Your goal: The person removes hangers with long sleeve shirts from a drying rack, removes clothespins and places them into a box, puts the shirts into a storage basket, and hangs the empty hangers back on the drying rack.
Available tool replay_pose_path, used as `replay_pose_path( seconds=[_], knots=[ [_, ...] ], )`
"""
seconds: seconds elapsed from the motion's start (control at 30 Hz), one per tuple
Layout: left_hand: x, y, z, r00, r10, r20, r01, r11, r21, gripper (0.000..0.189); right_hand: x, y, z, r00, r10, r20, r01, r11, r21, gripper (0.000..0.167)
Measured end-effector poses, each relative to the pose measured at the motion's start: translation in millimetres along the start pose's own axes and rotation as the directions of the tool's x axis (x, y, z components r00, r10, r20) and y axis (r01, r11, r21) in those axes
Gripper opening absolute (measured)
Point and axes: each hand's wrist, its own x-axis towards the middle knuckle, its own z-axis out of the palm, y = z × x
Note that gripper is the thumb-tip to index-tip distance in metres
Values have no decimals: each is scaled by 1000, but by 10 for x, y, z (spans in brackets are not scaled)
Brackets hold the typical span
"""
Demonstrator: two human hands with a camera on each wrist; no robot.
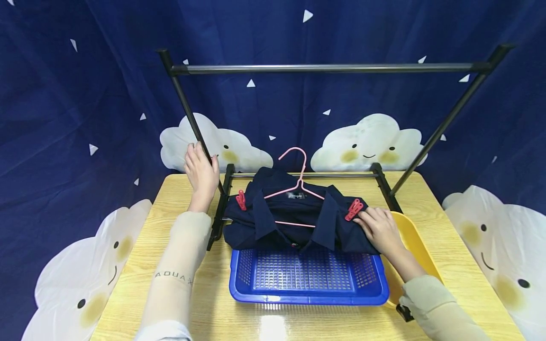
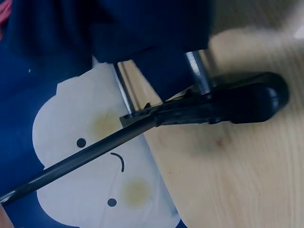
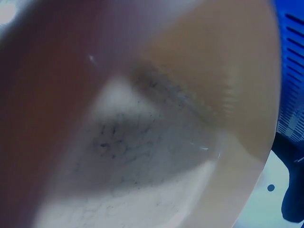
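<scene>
A dark navy collared shirt [image 1: 281, 237] lies spread over the blue basket, its collar towards the camera. A pink hanger [image 1: 301, 182] sits inside the collar with its hook pointing up. Red clothespins are on both shoulders, one on the left [image 1: 241, 200] and one on the right [image 1: 353, 209]. My right hand [image 1: 381, 229] holds the shirt's right side with bent fingers, close beside the right clothespin. My left hand [image 1: 202, 173] is at the left upright pole [image 1: 187, 111] of the rack, fingers and thumb on either side of it; its grip is hidden.
The black rack's top bar [image 1: 328, 68] crosses above the shirt. A blue basket [image 1: 309, 299] stands under the shirt, and a yellow basket [image 1: 415, 241] is beside it on the right. Both stand on a wooden table [image 1: 149, 237] before a dark blue curtain [image 1: 277, 28] with clouds.
</scene>
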Motion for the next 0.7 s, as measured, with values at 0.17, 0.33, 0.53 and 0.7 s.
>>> replay_pose_path(
  seconds=[0.17,0.33,0.53,0.7],
  knots=[
    [-191,-52,2,987,151,-55,-152,988,-24,37,5,2,6,1000,-8,-20,8,1000,6,43],
    [-391,-121,7,951,289,-109,-295,955,-40,26,10,-1,4,1000,-9,-29,10,1000,7,43],
    [-608,-202,18,874,457,-167,-465,885,-11,24,16,-6,8,999,-14,-33,14,1000,5,43],
    [-764,-245,23,823,556,-117,-559,829,8,25,13,-14,1,999,-9,-31,9,1000,4,43]
  ],
)
